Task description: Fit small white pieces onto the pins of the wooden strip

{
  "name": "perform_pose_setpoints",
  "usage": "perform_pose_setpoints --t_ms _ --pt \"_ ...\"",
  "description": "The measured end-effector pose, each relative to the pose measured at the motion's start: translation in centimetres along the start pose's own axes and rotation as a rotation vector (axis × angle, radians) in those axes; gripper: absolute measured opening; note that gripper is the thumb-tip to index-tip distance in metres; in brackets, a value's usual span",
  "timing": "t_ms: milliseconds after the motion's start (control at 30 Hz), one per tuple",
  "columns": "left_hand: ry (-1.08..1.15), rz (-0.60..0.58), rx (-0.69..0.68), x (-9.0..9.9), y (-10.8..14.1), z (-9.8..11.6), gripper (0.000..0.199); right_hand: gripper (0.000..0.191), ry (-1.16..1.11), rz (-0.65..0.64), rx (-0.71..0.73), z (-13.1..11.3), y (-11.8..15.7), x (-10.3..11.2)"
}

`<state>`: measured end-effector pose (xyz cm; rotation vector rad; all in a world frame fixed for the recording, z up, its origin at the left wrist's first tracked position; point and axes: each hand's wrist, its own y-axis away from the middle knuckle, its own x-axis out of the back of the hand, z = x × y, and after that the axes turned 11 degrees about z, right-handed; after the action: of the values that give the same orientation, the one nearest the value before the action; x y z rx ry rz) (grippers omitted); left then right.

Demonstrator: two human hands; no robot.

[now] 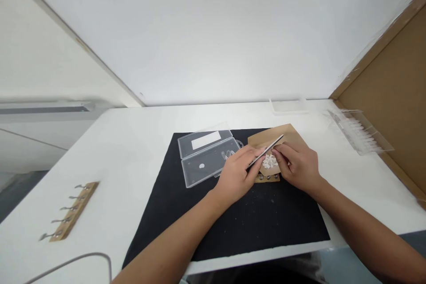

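Observation:
My left hand (237, 171) is closed on a thin, straight strip (274, 140) with a pale face and a dark edge, tilted up to the right. Close by on the right, my right hand (297, 164) has its thumb and fingers pinched together; whatever is between them is too small to make out. Below the fingers, small white pieces (270, 162) lie heaped on a sheet of brown paper (282, 131). Partly covered by the paper, a wooden strip with metal fittings (268, 178) rests on the black mat (253, 226).
An open clear plastic case (195, 173) lies left of my hands, with a white disc (201, 166) inside. Far left is a wooden hook rack (75, 213). On the right, a clear tray (361, 135) holds several white pieces beside a cardboard panel (392, 80).

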<state>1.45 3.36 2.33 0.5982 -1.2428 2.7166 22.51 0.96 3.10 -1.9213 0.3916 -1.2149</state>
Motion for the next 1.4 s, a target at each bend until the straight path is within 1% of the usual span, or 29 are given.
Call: perform_pose_setpoints --t_ms 100,200,333,433,567,700,767,900,1067,1233,1333,1400 --pt "-0.013 0.004 0.021 -0.1 0.1 0.0 0.027 0.023 -0.003 0.01 0.038 0.0 0.1 -0.3" --pt "-0.007 -0.002 0.036 0.0 0.2 0.1 0.029 0.026 -0.005 -0.003 0.047 0.1 0.1 -0.4" --pt "0.012 0.007 0.034 0.0 0.2 0.2 0.03 0.028 0.018 0.01 0.025 -0.1 0.1 -0.3" --pt "0.022 0.018 0.052 -0.1 0.2 0.2 0.03 0.029 0.045 0.029 0.003 -0.3 0.1 -0.5" --pt "0.017 0.003 0.091 -0.2 0.2 0.2 0.03 0.029 0.058 0.021 -0.032 -0.5 0.3 -0.7" --pt "-0.002 0.001 0.081 -0.2 0.2 0.1 0.03 0.034 0.024 -0.016 0.029 -0.9 0.4 -0.8" --pt "0.001 0.001 0.078 -0.2 0.2 0.1 0.03 0.035 0.038 -0.008 0.042 -0.9 0.3 -0.8" --pt "0.005 0.004 0.092 -0.3 0.2 0.1 0.03 0.039 0.163 0.064 -0.051 -0.5 0.2 -0.9" --pt "-0.003 -0.001 0.075 -0.2 0.1 0.2 0.029 0.038 0.058 -0.029 0.004 -0.6 0.1 -0.8" --pt "0.018 0.009 0.077 -0.1 0.1 0.2 0.03 0.038 0.119 0.066 -0.065 -0.6 0.0 -0.8" --pt "0.015 0.004 0.073 -0.1 0.2 0.1 0.028 0.037 0.076 0.009 -0.046 -0.4 0.1 -0.8" --pt "0.027 0.004 0.085 -0.2 0.2 0.1 0.028 0.035 0.081 0.01 -0.052 -0.4 0.1 -0.8"
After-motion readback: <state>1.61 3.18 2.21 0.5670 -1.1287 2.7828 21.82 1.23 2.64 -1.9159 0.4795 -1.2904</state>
